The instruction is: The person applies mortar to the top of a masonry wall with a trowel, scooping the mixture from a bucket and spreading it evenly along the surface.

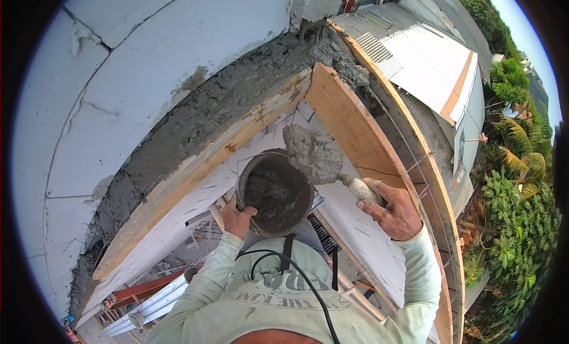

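My left hand (238, 218) grips the near left rim of a round bucket (275, 228), which holds dark wet mortar (274, 187). Closed round the handle of a trowel (365, 191) is my right hand (391, 212). A thick lump of grey mortar (313, 154) covers the trowel's blade, over the far right edge of the bucket. Beyond both hands, fresh concrete (172, 121) fills the gap between the white block wall and a wooden form board (207, 166). The two form boards meet in a corner ahead of the bucket.
A second board (349, 124) and an outer board (409, 130) run along my right, with a partly filled channel and thin rods between them. The white block wall (136, 65) rises at left. Far below lie a ladder (145, 305) and timbers. Roofs (427, 59) and trees stand outside.
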`<state>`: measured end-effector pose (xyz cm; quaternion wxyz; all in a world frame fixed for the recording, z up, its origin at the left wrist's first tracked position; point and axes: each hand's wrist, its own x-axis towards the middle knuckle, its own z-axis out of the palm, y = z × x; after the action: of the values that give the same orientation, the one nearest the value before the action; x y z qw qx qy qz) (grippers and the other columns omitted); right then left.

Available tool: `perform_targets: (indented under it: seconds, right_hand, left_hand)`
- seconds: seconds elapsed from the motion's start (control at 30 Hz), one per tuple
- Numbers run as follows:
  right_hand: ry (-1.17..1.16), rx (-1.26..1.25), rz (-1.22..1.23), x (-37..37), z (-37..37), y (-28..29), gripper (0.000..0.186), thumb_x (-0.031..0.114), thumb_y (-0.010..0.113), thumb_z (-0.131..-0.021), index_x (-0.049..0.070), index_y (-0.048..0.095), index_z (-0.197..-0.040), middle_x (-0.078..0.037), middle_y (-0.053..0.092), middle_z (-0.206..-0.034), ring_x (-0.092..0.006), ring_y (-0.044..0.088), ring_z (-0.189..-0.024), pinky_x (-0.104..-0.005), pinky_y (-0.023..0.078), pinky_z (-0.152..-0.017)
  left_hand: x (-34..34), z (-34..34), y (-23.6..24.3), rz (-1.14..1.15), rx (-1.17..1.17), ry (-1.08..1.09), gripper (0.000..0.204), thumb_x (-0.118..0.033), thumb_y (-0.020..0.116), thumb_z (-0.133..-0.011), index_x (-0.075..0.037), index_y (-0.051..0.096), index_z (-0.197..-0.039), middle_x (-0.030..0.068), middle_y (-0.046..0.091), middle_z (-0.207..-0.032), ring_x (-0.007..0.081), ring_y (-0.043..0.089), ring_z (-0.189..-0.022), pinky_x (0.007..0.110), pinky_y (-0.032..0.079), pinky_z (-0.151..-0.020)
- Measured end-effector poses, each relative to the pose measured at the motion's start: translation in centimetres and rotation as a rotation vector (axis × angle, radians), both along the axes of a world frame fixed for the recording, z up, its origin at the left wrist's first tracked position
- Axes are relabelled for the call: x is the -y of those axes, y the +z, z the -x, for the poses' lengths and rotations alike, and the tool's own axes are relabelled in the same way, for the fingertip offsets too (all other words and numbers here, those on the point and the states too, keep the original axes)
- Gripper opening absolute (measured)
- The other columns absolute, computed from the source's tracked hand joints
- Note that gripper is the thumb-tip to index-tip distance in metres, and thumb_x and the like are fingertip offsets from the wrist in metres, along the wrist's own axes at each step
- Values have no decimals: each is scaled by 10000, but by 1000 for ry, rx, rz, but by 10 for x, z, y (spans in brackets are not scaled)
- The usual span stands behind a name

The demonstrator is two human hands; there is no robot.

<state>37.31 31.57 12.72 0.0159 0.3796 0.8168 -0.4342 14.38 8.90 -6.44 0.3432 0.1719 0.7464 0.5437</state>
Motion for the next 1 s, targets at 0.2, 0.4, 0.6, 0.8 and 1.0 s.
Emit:
perform_targets:
  seconds: [0.2,0.4,0.6,0.8,1.0]
  right_hand:
    - [-233,-162,-326,-33,5,72,441,140,676,-882,-60,568,-1259,-207,702,-945,-179,666,-762,-304,515,-708]
    - [-187,217,-1242,-63,31,33,505,140,688,-805,94,577,-1295,-117,572,-850,-304,638,-717,-425,525,-637]
    - [-212,279,-1383,-67,51,22,498,156,696,-805,108,576,-1286,-81,546,-834,-255,626,-770,-393,536,-651]
    - [-25,410,-1547,-95,61,19,457,126,642,-808,110,594,-1261,-62,563,-840,-210,599,-771,-339,498,-618]
    - [348,504,-1634,-87,22,23,413,159,598,-870,76,565,-1273,-56,561,-859,-180,580,-820,-317,498,-629]
  left_hand:
    - [4,0,0,-39,-91,48,524,6,623,-649,43,615,-1172,124,708,-1038,221,644,-938,310,485,-883]
    - [13,4,-7,-56,-7,101,517,-7,608,-657,48,607,-1171,138,696,-1063,235,639,-955,315,479,-898]
    - [35,14,-32,-84,30,148,545,-14,603,-642,54,595,-1183,151,692,-1090,265,635,-996,313,463,-927]
    - [35,18,-46,-50,-50,151,556,43,581,-612,50,608,-1168,95,693,-1061,203,632,-929,296,481,-873]
    - [40,18,-32,-32,106,179,587,34,580,-618,52,587,-1205,107,661,-1133,209,615,-1009,296,456,-932]
